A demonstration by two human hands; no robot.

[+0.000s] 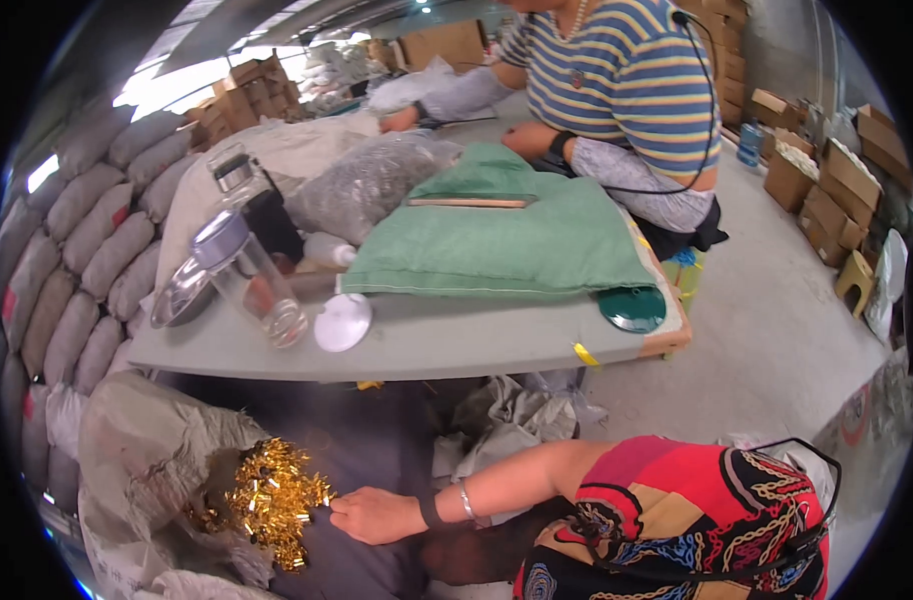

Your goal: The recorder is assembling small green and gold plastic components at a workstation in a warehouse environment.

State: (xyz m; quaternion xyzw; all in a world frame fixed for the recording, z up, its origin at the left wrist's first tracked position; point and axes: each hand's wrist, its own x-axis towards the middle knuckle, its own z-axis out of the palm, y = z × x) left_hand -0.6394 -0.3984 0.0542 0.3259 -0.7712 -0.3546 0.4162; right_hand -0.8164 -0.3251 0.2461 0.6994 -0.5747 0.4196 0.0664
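At the lower left a bunch of shiny gold tinsel (280,500) sits at the mouth of a greyish woven sack (142,450). My right hand (379,515), on an arm coming in from the lower right, meets the right edge of the bunch. Its fingers are curled together, with the tips at a loose gold strand. A black band and a silver bracelet circle that wrist. Dark grey cloth (362,430) lies behind the hand. My left hand does not show.
A grey table (457,345) carries a green cushion (517,240), a phone-like slab (467,203), a glass jar (249,280), a white lid (343,322) and a plastic bag (367,185). Across it sits a co-worker (627,90). Stacked sacks (87,240) line the left; cartons (842,195) stand right.
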